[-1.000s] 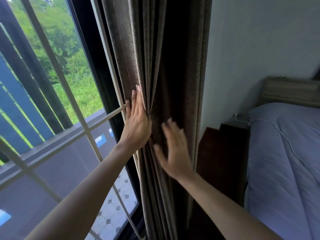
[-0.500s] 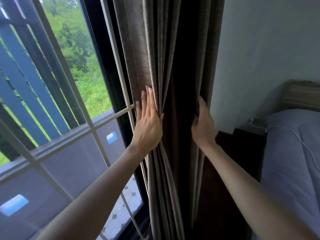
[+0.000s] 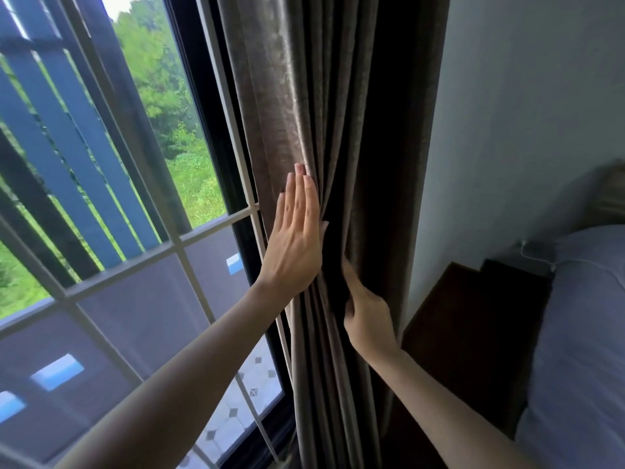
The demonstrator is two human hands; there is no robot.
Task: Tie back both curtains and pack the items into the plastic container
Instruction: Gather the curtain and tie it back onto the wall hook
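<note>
Down the middle of the frame hangs the pleated grey-brown fabric curtain (image 3: 324,130), bunched against the white-barred window (image 3: 216,228). Our left hand (image 3: 296,238) lies flat on its folds with fingers straight; our right hand (image 3: 367,313), lower right, curls into a pleat. We should gather every fold evenly before binding. No tie-back or container shows.

The gathered brown pleated curtain (image 3: 338,137) hangs between the white-barred window grille (image 3: 176,247) just to its left and the pale wall (image 3: 514,113) close on its right, with a dark wooden cabinet (image 3: 473,316) blocking the lower right
</note>
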